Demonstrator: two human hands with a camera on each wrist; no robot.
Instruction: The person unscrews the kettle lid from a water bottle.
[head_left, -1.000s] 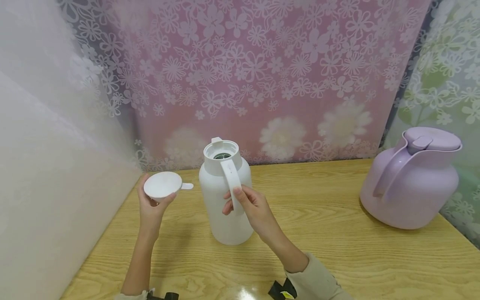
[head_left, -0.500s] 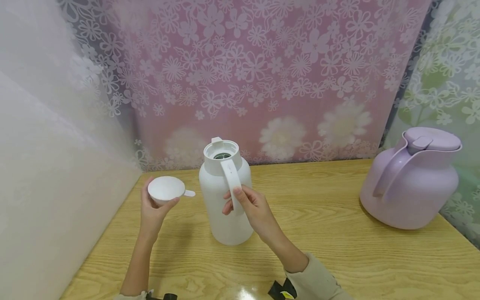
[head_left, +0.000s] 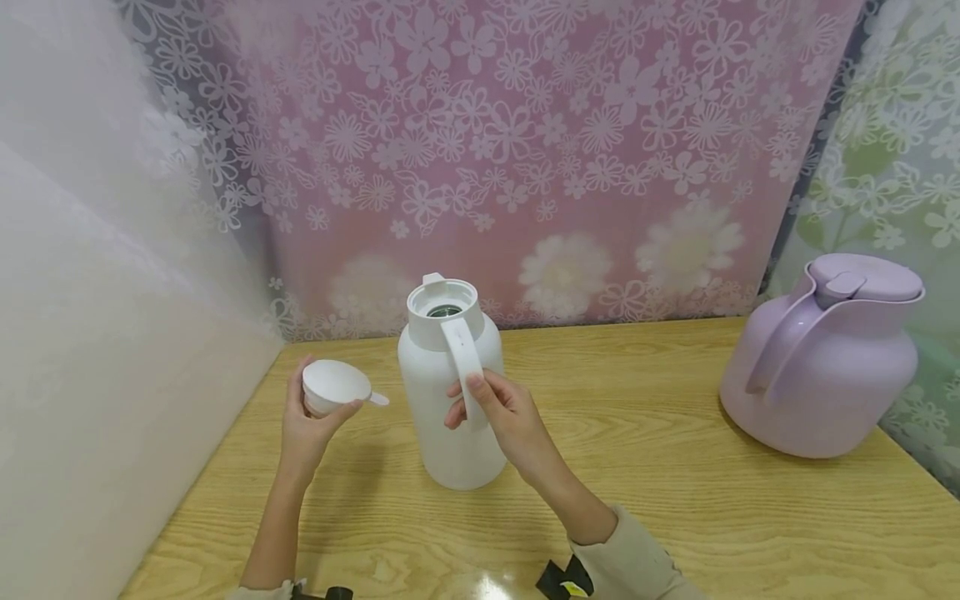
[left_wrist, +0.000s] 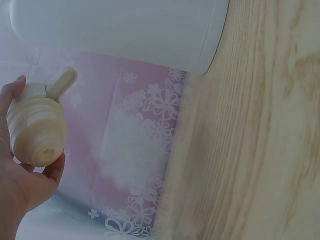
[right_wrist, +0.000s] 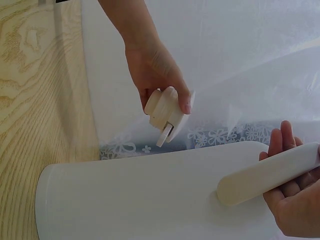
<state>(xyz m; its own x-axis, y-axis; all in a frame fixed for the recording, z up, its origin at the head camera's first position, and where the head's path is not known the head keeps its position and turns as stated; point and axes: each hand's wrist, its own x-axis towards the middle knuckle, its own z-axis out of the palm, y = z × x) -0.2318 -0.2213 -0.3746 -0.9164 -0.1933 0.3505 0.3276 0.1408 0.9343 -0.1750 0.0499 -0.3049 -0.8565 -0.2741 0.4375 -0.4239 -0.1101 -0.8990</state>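
A white thermos jug [head_left: 442, 400] stands upright on the wooden table, its round mouth uncovered. My right hand [head_left: 506, 412] grips the jug's handle [head_left: 463, 358], thumb on the near side and fingers curled round behind. To the left of the jug, my left hand [head_left: 306, 425] holds the jug's white lid [head_left: 335, 382] in the air between thumb and fingers. A small tab on the lid points toward the jug. In the left wrist view, the stepped stopper underside of the lid [left_wrist: 40, 132] shows. Seen from the right wrist, the lid [right_wrist: 167, 112] is apart from the jug.
A lilac thermos jug [head_left: 825, 358] with its lid on stands at the right of the table [head_left: 637, 500]. Behind the table hangs a pink floral curtain [head_left: 480, 167]. A pale wall sheet [head_left: 112, 333] borders the left side.
My left hand has lowered the lid a little and brought it slightly right, tilting it so its tab dips. The right hand and the white jug have stayed in place.
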